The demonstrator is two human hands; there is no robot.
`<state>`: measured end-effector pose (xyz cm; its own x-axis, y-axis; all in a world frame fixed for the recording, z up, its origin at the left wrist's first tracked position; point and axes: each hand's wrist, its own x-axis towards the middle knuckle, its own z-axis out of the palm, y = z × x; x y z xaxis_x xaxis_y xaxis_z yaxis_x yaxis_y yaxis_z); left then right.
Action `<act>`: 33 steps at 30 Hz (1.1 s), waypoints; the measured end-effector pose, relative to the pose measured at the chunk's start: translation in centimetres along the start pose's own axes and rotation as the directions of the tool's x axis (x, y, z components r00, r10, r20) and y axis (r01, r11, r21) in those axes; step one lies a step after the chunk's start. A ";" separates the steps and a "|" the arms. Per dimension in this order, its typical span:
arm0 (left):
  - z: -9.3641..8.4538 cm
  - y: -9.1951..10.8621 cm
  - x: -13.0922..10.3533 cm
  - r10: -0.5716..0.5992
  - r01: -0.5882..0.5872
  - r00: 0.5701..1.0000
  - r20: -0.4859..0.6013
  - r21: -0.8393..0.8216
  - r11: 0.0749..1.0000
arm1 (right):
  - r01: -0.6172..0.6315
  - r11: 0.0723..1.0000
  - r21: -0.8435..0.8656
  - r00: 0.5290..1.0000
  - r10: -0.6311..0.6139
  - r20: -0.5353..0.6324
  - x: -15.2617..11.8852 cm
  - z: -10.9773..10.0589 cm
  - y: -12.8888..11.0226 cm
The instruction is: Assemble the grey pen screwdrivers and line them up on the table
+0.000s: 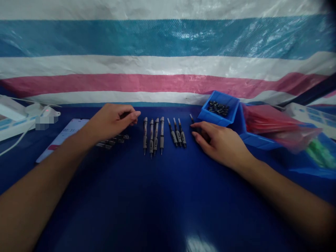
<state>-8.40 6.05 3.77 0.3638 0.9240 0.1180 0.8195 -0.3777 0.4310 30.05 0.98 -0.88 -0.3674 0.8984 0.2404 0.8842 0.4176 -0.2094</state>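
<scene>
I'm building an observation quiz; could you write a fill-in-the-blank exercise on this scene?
1. The full-length pens between the left hand and right hand number ____.
2. Beside them lies a close-set row of ____ shorter pen pieces.
3. The bin holding small dark parts is ____.
4. The sheet behind the table is patterned with ____.

Missing words: four; three; blue; stripes.

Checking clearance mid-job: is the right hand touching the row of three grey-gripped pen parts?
Apart: the head view shows blue table between the right hand and the nearest pen part.
</scene>
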 end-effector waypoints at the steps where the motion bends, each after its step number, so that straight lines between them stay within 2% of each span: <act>1: -0.7 -0.7 0.0 0.016 -0.015 1.000 0.009 -0.064 0.998 | 0.000 1.000 -0.003 1.000 0.000 -0.001 0.0 0.0 0.0; 3: -2.1 -2.0 0.0 -0.001 0.013 0.997 0.083 -0.140 0.990 | -0.002 1.000 -0.006 1.000 0.002 -0.004 0.0 0.0 0.0; 6: -3.9 -3.5 -0.4 -0.048 0.055 0.977 0.207 -0.028 0.998 | -0.002 1.000 -0.008 1.000 0.002 -0.007 0.0 0.0 -0.1; 9: -4.8 -3.8 -0.9 -0.119 0.125 0.926 0.359 0.006 0.992 | 0.011 1.000 -0.004 1.000 -0.011 -0.014 0.0 0.0 -0.1; 11: -4.7 -3.5 -1.2 -0.140 0.156 0.900 0.413 -0.005 0.988 | 0.017 1.000 0.000 1.000 -0.017 -0.016 -0.1 0.0 -0.1; 21: -2.6 -0.5 -0.6 -0.063 0.133 0.909 0.412 -0.144 0.981 | -0.076 0.987 0.138 0.996 0.082 -0.037 0.1 -0.3 -0.6; 26: -2.9 -0.6 -1.0 -0.009 0.089 0.901 0.434 -0.165 0.982 | -0.054 0.969 0.240 0.994 0.074 -0.075 0.0 -0.3 -0.8; 33: -3.1 -1.1 -1.1 -0.101 0.170 0.890 0.445 -0.118 0.978 | -0.035 0.955 0.294 0.995 0.060 -0.075 -0.1 -0.3 -0.9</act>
<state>-11.07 5.66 5.91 0.4383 0.8334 -0.3366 0.8115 -0.2059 0.5469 29.35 0.44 -0.45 -0.2910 0.9092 0.2978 0.7727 0.4069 -0.4872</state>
